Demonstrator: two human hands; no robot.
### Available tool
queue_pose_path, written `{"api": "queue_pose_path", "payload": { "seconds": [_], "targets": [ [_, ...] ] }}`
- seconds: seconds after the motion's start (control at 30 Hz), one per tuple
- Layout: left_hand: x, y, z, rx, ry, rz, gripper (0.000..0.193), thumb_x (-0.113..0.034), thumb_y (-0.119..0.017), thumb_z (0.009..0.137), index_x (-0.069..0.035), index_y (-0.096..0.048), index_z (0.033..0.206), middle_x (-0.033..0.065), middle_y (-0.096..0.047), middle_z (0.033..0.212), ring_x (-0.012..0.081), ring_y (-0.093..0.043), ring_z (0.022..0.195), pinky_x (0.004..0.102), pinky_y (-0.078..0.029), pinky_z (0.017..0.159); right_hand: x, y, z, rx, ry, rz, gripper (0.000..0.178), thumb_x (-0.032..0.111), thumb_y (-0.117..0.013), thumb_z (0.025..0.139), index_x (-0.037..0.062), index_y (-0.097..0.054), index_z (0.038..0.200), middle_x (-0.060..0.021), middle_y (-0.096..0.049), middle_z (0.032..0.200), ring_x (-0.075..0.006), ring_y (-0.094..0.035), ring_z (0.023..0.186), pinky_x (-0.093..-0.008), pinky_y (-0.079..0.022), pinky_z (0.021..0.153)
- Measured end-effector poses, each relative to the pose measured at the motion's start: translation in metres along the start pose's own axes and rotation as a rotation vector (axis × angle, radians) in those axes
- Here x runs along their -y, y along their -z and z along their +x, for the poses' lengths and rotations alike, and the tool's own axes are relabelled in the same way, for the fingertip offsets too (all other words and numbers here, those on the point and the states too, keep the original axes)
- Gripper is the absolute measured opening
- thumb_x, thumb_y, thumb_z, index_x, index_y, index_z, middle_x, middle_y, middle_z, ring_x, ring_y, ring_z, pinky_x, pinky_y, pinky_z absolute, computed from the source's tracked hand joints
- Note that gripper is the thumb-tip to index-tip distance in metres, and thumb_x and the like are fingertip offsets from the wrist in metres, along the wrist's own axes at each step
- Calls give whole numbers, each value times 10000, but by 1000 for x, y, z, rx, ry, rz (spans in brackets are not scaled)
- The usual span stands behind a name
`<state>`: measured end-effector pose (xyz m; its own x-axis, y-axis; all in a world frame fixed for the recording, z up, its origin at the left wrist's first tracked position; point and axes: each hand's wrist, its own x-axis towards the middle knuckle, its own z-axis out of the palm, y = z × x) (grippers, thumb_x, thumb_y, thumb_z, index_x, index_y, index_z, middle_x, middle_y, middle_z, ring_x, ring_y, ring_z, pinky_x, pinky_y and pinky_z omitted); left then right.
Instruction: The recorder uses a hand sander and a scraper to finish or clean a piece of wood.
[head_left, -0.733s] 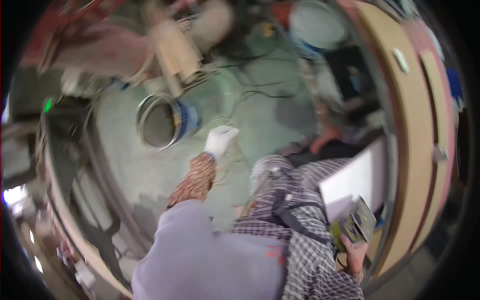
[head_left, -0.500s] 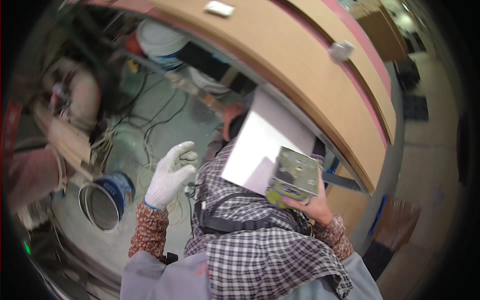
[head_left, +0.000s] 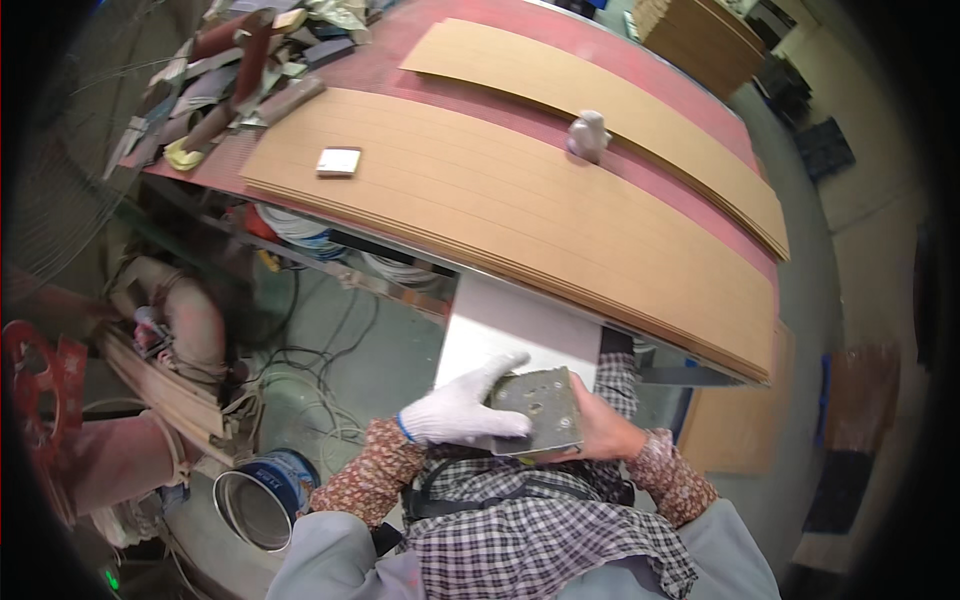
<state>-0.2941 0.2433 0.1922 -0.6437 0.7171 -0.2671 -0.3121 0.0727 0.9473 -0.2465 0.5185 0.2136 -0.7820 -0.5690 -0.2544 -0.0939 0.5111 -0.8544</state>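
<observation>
A palm sander is held over my lap with its square, worn grey-green pad facing up. My right hand, bare, is closed round its right side. My left hand, in a white knit glove, lies against the pad's left side, thumb over the near corner and fingers at the far one. Only a sliver of the yellow-green body shows below the pad. Just beyond my hands a white panel lies on my legs, running in under the table edge.
Stacked tan boards cover the red table ahead, carrying a small white block and a whitish lump. Abrasive rolls and scraps pile at far left. A blue bucket, cables and a red handwheel are at left.
My left hand has come right, from open in the air onto the sander. The sander has shifted left and its pad is turned more upward. My view has swung to show more tabletop.
</observation>
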Motion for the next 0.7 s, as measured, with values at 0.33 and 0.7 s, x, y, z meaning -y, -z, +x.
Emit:
{"api": "queue_pose_path", "payload": {
  "seconds": [0.33, 0.7],
  "targets": [
    [-13, -8, 17, -139, 97, 111, 760, -538, -652, 1020, 47, -521, 1487, 263, -652, 1382, 332, -637, 1280, 399, -489, 1103, 22, 82, 21, 171, -168, -287, 716, 73, -634, 853, -18, -419, 1530, -321, -695, 1196, -457, -704, 1094, -474, -566, 926],
    [-92, 157, -44, -1104, -336, 568, 216, -217, -750, 944, -1, -740, 950, 131, -711, 859, 233, -707, 782, 369, -571, 766, 42, 77, 31, 15, -288, -220, 529, 20, -593, 862, -23, -593, 1389, -206, -691, 831, -264, -712, 712, -368, -561, 708]
  ]
}}
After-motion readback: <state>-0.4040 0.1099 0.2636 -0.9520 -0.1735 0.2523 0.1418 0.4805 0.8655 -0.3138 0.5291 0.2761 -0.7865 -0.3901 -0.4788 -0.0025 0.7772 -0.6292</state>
